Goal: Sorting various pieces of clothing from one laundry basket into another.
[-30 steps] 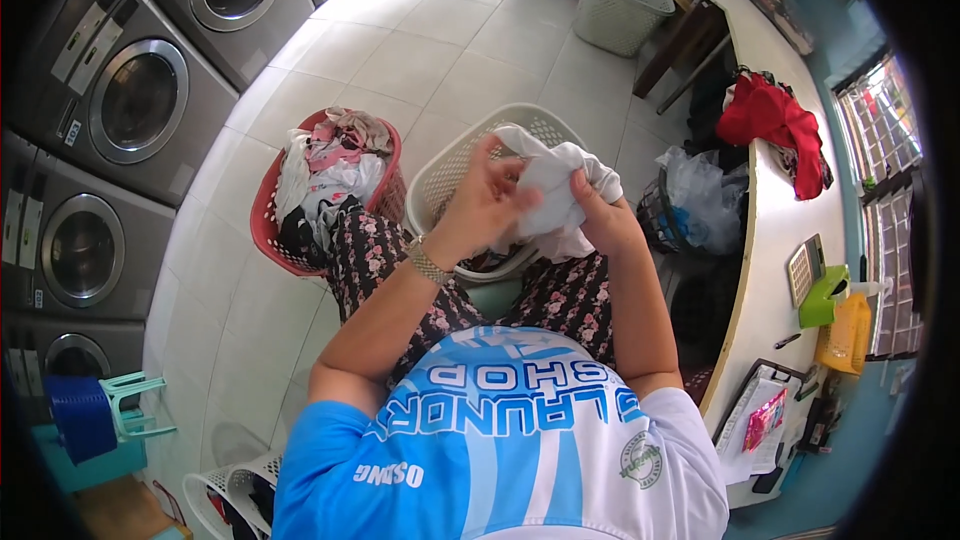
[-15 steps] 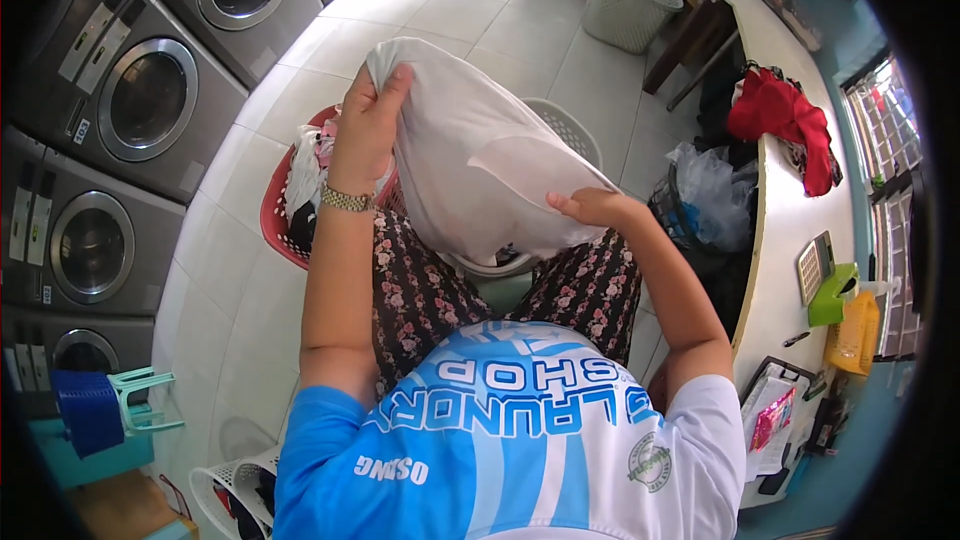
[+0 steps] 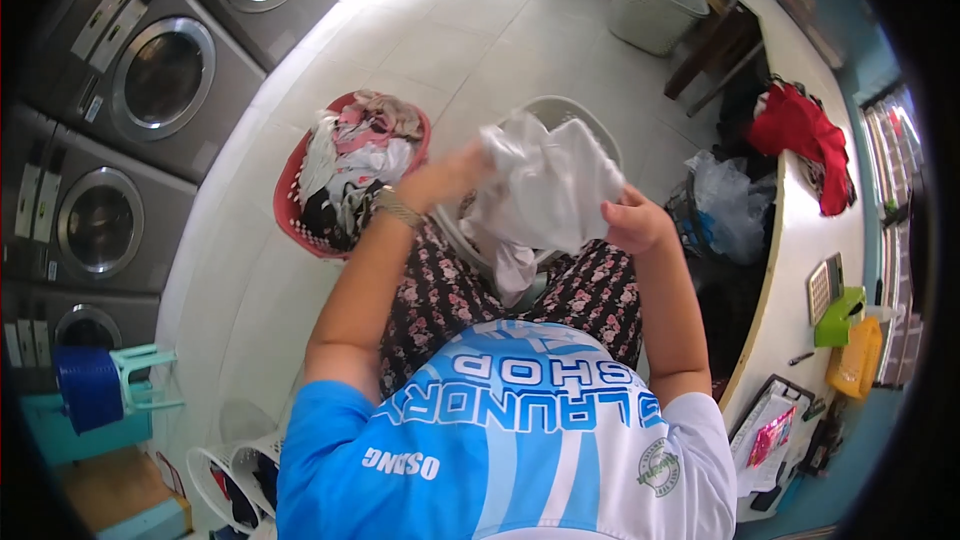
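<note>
A thin white garment (image 3: 545, 190), its cut unclear, hangs bunched between my two hands above a whitish laundry basket (image 3: 585, 120) near my knees. My left hand (image 3: 452, 176), with a metal watch at the wrist, is closed at the cloth's left edge; motion blurs its fingers. At the right edge, my right hand (image 3: 640, 222) pinches the cloth between thumb and fingers. One end of the fabric droops low between my knees. Left of the basket, a red laundry basket (image 3: 283, 200) holds a heap of mixed clothes (image 3: 365, 155).
Front-loading machines (image 3: 165, 75) line the left wall. A long white counter (image 3: 790, 250) runs along the right, with red clothes (image 3: 800, 135), a calculator (image 3: 825, 285) and a clipboard on it. Plastic bags (image 3: 720, 200) sit beside it. Another basket (image 3: 655, 5) stands far off.
The spread-out garment has been lowered and gathered into a smaller bunch. My left hand has moved right and down, uncovering the red basket. My right hand has shifted slightly right.
</note>
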Available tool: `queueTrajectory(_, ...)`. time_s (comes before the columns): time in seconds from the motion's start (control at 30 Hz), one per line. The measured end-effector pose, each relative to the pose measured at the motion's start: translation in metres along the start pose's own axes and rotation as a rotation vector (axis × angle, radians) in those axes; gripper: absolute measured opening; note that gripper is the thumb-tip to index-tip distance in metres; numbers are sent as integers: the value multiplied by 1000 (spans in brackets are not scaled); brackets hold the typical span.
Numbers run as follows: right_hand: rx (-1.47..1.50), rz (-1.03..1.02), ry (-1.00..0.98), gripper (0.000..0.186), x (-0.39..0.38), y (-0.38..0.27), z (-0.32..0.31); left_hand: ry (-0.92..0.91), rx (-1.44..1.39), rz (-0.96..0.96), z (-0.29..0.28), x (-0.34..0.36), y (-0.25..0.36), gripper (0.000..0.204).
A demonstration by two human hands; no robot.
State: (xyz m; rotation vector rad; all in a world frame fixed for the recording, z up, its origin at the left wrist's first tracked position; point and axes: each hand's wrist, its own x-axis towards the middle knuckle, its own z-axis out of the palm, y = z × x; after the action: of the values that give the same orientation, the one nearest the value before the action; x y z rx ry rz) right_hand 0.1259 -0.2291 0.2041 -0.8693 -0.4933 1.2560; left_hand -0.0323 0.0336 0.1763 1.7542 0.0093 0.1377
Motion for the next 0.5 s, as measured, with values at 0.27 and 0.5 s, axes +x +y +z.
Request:
queueTrajectory(0.27,9,-384,54,53,15,-49,7,-205,480,-430,18,-57,-68,93)
queueTrajectory(0.5,131,-123,420,49,48,9,-29,615,168,-401,-92,-116,-153,92)
